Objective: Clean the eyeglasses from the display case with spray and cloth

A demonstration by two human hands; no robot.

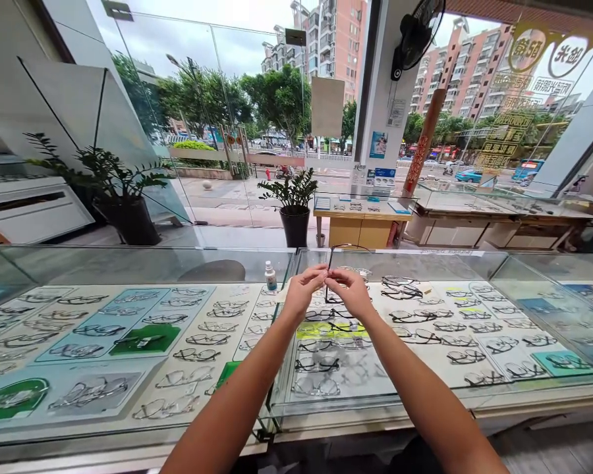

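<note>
Both arms reach out over the glass display case (281, 411), and my hands meet near its far edge. Between them is a dark-framed pair of eyeglasses (331, 257), turned on edge, with one thin temple extending to the right. My left hand (304, 289) is closed, its fingertips pinching the frame from the left. From the right, my right hand (348, 289) grips it with thumb and fingers. A pale patch beside my left hand may be a cloth; I cannot make it out. The fingers hide part of the frame.
A small white-capped bottle (270, 276) stands on the case left of my hands. Rows of eyeglasses (317, 363) lie under the glass. Beyond are a potted plant (295, 224), a wooden display table (358, 227) and glass walls. A black fan (418, 36) hangs on a pillar.
</note>
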